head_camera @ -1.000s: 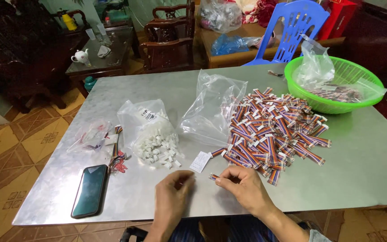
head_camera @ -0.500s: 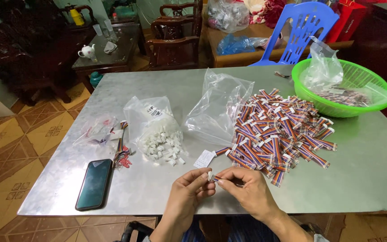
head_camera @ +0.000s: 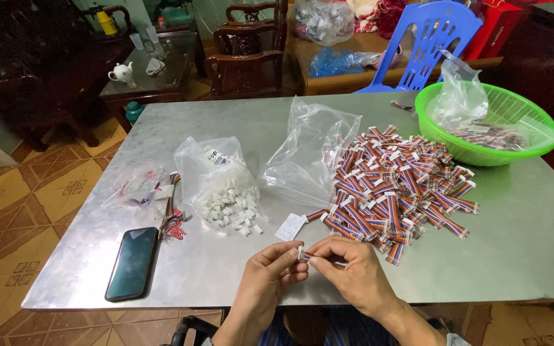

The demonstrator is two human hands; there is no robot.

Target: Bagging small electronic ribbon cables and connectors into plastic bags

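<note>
My left hand (head_camera: 269,277) and my right hand (head_camera: 347,272) meet near the front edge of the metal table (head_camera: 238,122). Between their fingertips sits a small white connector (head_camera: 301,252), pinched by the left hand, while the right hand pinches a short multicoloured ribbon cable (head_camera: 331,259) against it. Just beyond the right hand spreads a large pile of the same ribbon cables (head_camera: 399,182). To the left of it lies an open clear bag spilling white connectors (head_camera: 229,206).
A black phone (head_camera: 133,263) lies at front left, beside loose cables (head_camera: 171,214) and a small clear bag (head_camera: 137,186). An empty clear bag (head_camera: 312,154) stands mid-table. A green basket (head_camera: 488,125) holding a bag sits far right. Wooden chairs and a blue plastic chair (head_camera: 431,38) stand behind.
My hands, apart a second ago, have come together over the table's front edge with the white connector and a cable end between their fingertips. The view has shifted slightly.
</note>
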